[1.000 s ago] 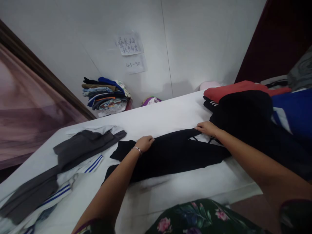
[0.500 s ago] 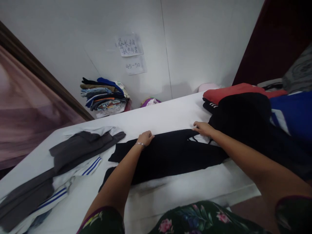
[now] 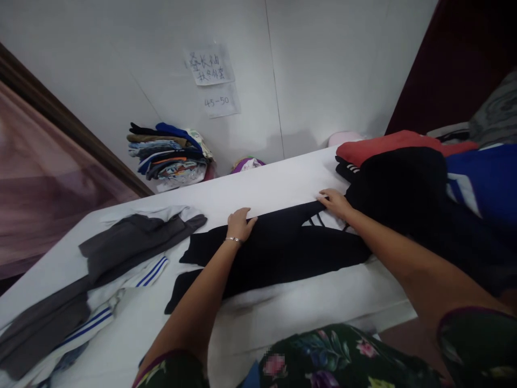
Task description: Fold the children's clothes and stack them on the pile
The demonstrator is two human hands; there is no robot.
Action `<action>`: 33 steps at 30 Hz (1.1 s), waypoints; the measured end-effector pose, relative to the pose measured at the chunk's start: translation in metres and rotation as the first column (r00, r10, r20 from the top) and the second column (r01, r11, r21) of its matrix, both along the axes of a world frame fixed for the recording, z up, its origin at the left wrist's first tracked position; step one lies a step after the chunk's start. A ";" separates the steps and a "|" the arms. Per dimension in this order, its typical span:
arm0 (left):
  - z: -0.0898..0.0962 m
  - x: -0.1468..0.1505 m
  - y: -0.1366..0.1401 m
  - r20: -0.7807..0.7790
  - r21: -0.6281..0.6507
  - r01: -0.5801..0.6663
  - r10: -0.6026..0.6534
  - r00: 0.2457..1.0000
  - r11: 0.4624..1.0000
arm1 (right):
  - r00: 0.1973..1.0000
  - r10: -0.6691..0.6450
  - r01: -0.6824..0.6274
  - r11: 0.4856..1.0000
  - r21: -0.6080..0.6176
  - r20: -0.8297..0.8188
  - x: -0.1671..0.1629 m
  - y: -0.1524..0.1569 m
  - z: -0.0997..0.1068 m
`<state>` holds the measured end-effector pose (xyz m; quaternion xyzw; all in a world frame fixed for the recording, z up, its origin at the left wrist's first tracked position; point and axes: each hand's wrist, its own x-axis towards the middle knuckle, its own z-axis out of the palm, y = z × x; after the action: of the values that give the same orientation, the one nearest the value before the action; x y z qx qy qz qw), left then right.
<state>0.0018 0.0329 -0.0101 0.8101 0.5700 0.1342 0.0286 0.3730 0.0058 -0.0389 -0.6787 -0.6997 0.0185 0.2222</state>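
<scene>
A black garment (image 3: 278, 253) lies lengthwise across the white table, its left end split into two pieces. Along its far edge rests my left hand (image 3: 240, 225), wearing a bracelet, with thumb and fingers apart on the cloth. My right hand (image 3: 336, 205) pinches the far edge near the garment's right end. Between that edge and the rest of the cloth, a white patch crossed by thin black lines (image 3: 317, 220) shows in a gap. I cannot tell exactly what kind of garment it is.
Dark grey and white clothes with blue stripes (image 3: 133, 242) lie at the left. A heap with a red garment (image 3: 388, 146), black and blue clothes is at the right. Beyond the table's far edge, a folded stack (image 3: 172, 156) stands by the wall, under paper signs (image 3: 210, 64).
My left hand has loosened from a closed grasp, its fingers now spread. The garment's right part has shifted away from me with my right hand, widening the gap. The view has tilted slightly.
</scene>
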 end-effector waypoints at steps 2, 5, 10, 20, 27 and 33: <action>-0.001 0.006 -0.020 -0.011 0.015 0.123 -0.122 0.992 0.992 | 0.999 0.046 -0.046 0.997 0.059 0.001 0.003 -0.008 -0.002; -0.010 0.016 -0.045 -0.085 -0.152 0.250 -0.264 0.961 0.956 | 0.987 0.152 -0.148 0.986 -0.072 0.045 0.006 -0.017 -0.009; -0.021 0.021 -0.052 -0.157 -0.270 0.209 -0.257 0.954 0.940 | 0.988 0.064 -0.086 0.983 -0.160 -0.138 0.004 -0.029 0.002; -0.006 0.026 -0.106 0.025 -0.002 0.279 -0.279 0.960 0.960 | 0.958 0.152 -0.163 0.986 -0.026 -0.242 0.021 -0.165 0.012; -0.023 0.035 -0.138 -0.148 -0.008 0.316 -0.314 0.938 0.949 | 0.998 0.023 -0.025 0.999 0.039 0.064 0.023 -0.155 0.005; -0.024 0.034 -0.137 -0.177 -0.006 0.310 -0.306 0.935 0.951 | 0.997 -0.026 0.029 0.999 -0.035 0.077 0.034 -0.148 -0.006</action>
<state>0.0360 -0.1039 -0.0336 0.8983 0.4348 0.0621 -0.0102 0.4074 -0.1419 -0.0447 -0.6924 -0.6978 0.0022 0.1834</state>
